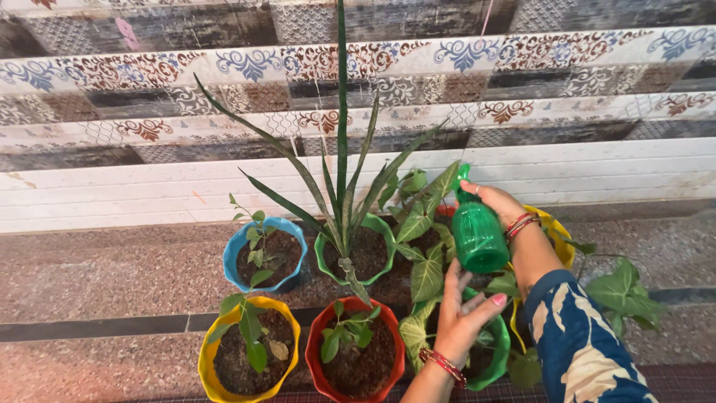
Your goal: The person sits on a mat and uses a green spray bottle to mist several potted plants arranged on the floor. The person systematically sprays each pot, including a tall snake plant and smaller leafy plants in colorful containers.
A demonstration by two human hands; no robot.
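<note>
My right hand (pixel 497 203) grips the top of a green spray bottle (pixel 477 236), its nozzle aimed left over the plants. Just under the bottle, my left hand (pixel 462 312) is spread, fingers apart, touching the broad variegated leaves (pixel 426 277) of a plant in a green pot (pixel 494 358). Red bangles sit on both wrists, and a blue patterned sleeve covers my right forearm.
Potted plants stand grouped on the stone floor: a blue pot (pixel 237 254), a green pot with tall spiky leaves (pixel 324 261), a yellow pot (pixel 210 366), a red pot (pixel 316 358), and a yellow pot (pixel 561 239) behind my right arm. A patterned tiled wall (pixel 224 134) rises behind.
</note>
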